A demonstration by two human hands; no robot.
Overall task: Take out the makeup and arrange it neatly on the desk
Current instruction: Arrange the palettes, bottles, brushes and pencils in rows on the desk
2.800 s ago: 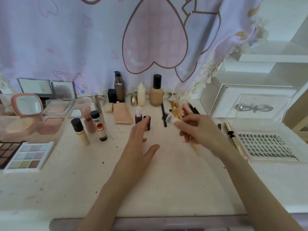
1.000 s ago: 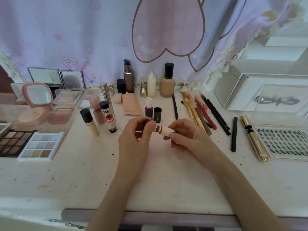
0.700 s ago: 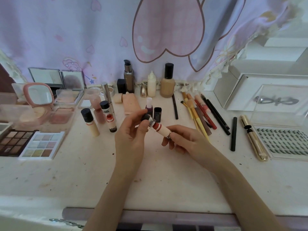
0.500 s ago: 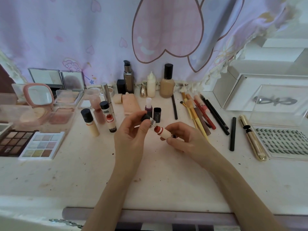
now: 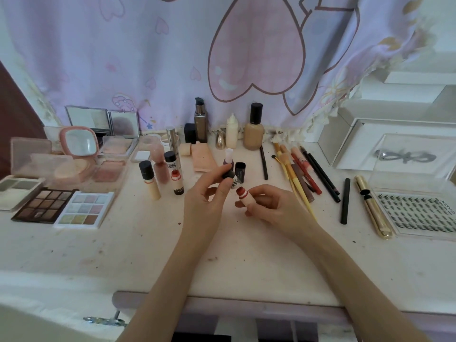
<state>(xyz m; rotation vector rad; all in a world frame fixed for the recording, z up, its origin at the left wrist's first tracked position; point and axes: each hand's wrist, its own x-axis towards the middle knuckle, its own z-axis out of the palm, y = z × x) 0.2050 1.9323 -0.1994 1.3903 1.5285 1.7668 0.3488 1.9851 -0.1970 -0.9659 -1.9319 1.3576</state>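
- Held above the middle of the white, speckled desk [image 5: 246,255]: a small cream tube [image 5: 246,199] with a red, ringed tip, pinched in the curled fingers of the right hand [image 5: 274,208].
- Gripped between thumb and fingertips of the left hand [image 5: 209,206]: its black cap [image 5: 229,174] with a striped collar, just apart from the red tip (cap off, tube open).
- Standing left of the hands: two black-capped tubes [image 5: 176,176], one cream, one with a red window.
- Lying flat at far left: two eyeshadow palettes [image 5: 81,210], one brown, one pastel, each a grid of nine pans.
- Fanned out to the right: a cluster of brushes and pencils [image 5: 301,174], a gold cylinder [image 5: 372,206] and a clear lash tray [image 5: 419,213].
- Behind, against the pink heart-print curtain [image 5: 246,58]: three upright bottles [image 5: 254,127].
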